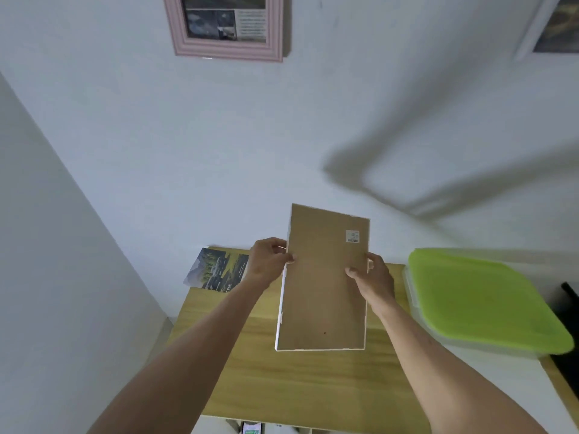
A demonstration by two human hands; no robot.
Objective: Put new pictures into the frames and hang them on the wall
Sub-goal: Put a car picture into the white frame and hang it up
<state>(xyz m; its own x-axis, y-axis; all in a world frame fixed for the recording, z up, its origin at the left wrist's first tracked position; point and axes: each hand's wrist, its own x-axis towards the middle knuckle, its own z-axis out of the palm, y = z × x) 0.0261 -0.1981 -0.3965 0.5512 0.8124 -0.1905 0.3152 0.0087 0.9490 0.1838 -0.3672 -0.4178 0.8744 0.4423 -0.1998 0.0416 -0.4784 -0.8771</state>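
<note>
- The left hand (268,262) grips the left edge of a white picture frame (324,283), its fingers curled round the rim and the thumb tip lying on the brown back.
- The right hand (372,278) holds the frame's right edge at about the same height, thumb pressed on the backing board and the fingers wrapped behind the rim.
- The frame is between the two hands, held up off the table with its brown backing board facing the camera; its top end tilts away toward the wall and its lower end comes nearer.
- A small white label (352,236) sits near the upper right corner of the backing.
- Below the frame is a wooden table (313,389), pushed against the white wall (188,151).
- On the far left part of the table, just left of the left hand, lies a printed picture (216,270) of a dark landscape scene.
- To the right stands a clear storage box with a lime green lid (482,299).
- High on the wall, a pink frame (225,45) hangs with pictures in it; at the top right corner, part of another white-framed picture (554,26) shows.
</note>
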